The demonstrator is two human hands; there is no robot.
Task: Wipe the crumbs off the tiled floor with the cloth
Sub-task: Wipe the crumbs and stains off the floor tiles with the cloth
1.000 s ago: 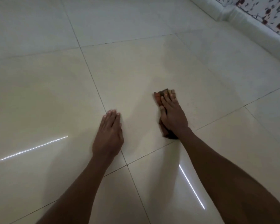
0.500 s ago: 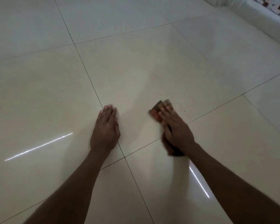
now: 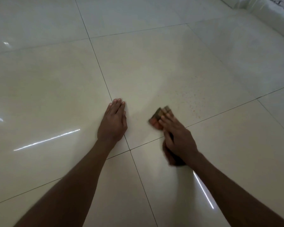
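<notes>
Under the right hand's fingers (image 3: 166,119), which are lying straight and close together, the folded cloth (image 3: 161,113) is being pressed flat against the tiled floor (image 3: 154,66), its brownish end sticking out past the fingertips. Beyond the cloth and to its right, fine crumbs (image 3: 191,102) are lying scattered on the same tile. The right hand (image 3: 179,138) is blurring slightly. Left of the cloth and apart from it, the left hand (image 3: 112,122) is resting palm-down on the floor, fingers straight and together, straddling a grout line.
</notes>
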